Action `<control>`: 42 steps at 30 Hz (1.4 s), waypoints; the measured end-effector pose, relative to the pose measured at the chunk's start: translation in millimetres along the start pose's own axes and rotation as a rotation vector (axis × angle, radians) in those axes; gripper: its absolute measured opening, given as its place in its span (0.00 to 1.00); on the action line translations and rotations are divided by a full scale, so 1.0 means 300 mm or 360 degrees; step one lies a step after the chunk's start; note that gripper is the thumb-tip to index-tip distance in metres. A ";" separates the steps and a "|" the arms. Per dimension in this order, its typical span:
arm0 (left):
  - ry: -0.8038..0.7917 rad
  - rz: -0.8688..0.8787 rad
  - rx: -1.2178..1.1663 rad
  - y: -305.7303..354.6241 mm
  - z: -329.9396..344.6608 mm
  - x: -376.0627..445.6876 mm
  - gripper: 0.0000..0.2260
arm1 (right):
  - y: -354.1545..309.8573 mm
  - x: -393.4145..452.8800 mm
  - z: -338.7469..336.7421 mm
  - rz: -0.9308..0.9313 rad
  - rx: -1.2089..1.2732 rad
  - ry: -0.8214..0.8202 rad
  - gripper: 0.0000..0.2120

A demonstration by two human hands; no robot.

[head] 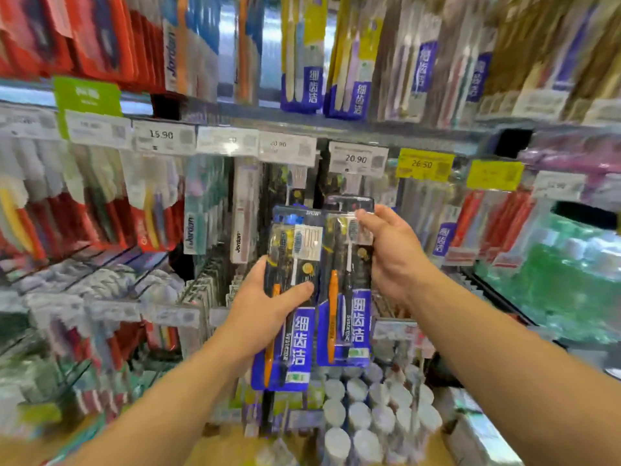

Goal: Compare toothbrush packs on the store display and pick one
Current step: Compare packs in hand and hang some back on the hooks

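Two near-identical toothbrush packs are held side by side in front of the display. Each has a black top and a blue bottom with white characters, and holds an orange and a dark brush. My left hand (268,307) grips the left pack (295,344) at its middle, thumb across the front. My right hand (389,253) holds the right pack (346,324) by its upper right edge, fingers at the top. The packs' inner edges touch or slightly overlap.
Hanging rows of toothbrush packs fill the shelves: red ones (84,38) upper left, blue-labelled ones (349,95) above. Price tags (356,159) line the shelf rail (302,126). White round-capped items (369,418) sit below. A green-lit case (554,280) stands to the right.
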State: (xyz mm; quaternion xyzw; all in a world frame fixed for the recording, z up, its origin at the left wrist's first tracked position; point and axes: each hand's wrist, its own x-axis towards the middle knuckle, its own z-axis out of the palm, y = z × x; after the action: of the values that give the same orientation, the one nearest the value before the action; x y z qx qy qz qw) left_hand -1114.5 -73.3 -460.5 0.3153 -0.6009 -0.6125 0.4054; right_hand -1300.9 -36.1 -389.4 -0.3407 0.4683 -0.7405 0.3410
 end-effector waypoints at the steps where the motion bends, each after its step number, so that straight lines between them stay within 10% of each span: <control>1: -0.0013 0.0046 0.0000 -0.016 0.006 0.008 0.24 | 0.001 -0.001 0.006 -0.0055 -0.0006 -0.0028 0.21; 7: 0.0085 0.0298 -0.0022 -0.031 0.053 -0.029 0.33 | 0.011 -0.012 -0.012 -0.0229 -0.0017 -0.0178 0.03; 18: 0.0168 0.0429 0.0052 -0.062 0.040 -0.061 0.13 | -0.003 0.013 -0.062 -0.0302 -0.0011 -0.0021 0.20; 21: 0.0147 0.0487 0.0072 -0.041 0.032 -0.055 0.12 | -0.016 0.034 -0.058 -0.0308 -0.0043 -0.0077 0.03; 33: 0.0089 0.0518 0.0077 0.004 0.023 0.083 0.13 | 0.004 0.237 -0.037 -0.0388 0.0252 -0.0286 0.18; 42: 0.0080 0.0560 0.0014 -0.023 0.018 0.158 0.13 | 0.011 0.312 -0.017 -0.0545 0.0090 -0.0361 0.08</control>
State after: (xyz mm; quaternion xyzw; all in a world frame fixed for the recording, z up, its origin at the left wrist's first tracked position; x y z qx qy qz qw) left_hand -1142.3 -112.6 -462.0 0.2223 -0.6393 -0.5213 0.5198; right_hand -1354.4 -111.9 -376.9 -0.4869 0.3411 -0.7574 0.2701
